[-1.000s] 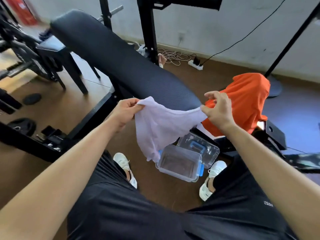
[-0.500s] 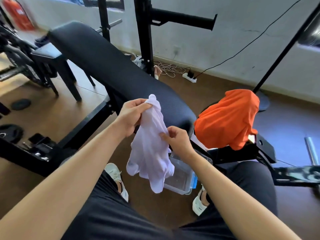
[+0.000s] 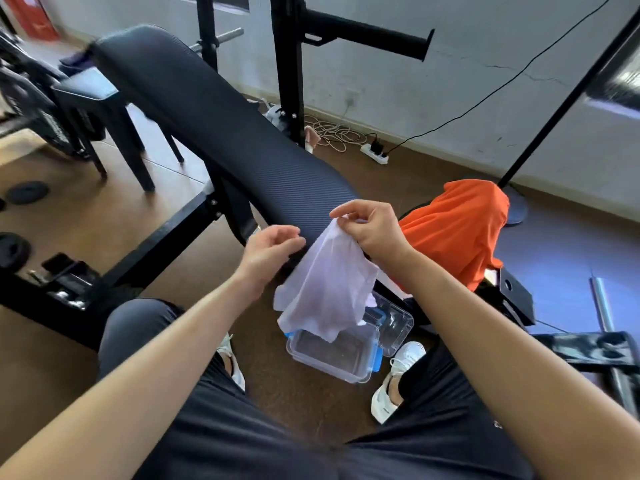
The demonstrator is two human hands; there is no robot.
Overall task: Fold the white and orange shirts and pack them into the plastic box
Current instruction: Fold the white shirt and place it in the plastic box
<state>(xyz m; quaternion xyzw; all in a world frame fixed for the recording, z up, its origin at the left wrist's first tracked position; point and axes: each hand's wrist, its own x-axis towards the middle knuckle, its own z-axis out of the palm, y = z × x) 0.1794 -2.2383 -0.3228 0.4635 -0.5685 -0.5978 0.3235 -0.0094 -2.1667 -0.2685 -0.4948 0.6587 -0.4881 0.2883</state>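
White shirt [image 3: 325, 289] hangs in the air straight above the plastic box [image 3: 346, 358], loose and bunched, its lowest corner dangling over the box's far rim; cannot tell whether it touches. Right hand [image 3: 374, 233] pinches the shirt's top edge between thumb and forefinger, up and away from the box. Left hand [image 3: 270, 251] sits at the same height, up and left of the box, fingers loosely curled and gripping nothing, its fingertips just beside the shirt's left edge. Box stands open on the brown floor between the person's two white shoes [image 3: 394, 379], clear walls, blue clips on its sides. Clear lid [image 3: 398, 323] lies touching the box's far right side, partly hidden by the hanging cloth. Orange shirt [image 3: 457, 230] is draped in a heap up and right of the box, well apart from it, over a dark support. Black padded bench [image 3: 207, 126] runs away from the box toward the upper left. White power strip [image 3: 374, 155] lies far beyond the box, by the wall.
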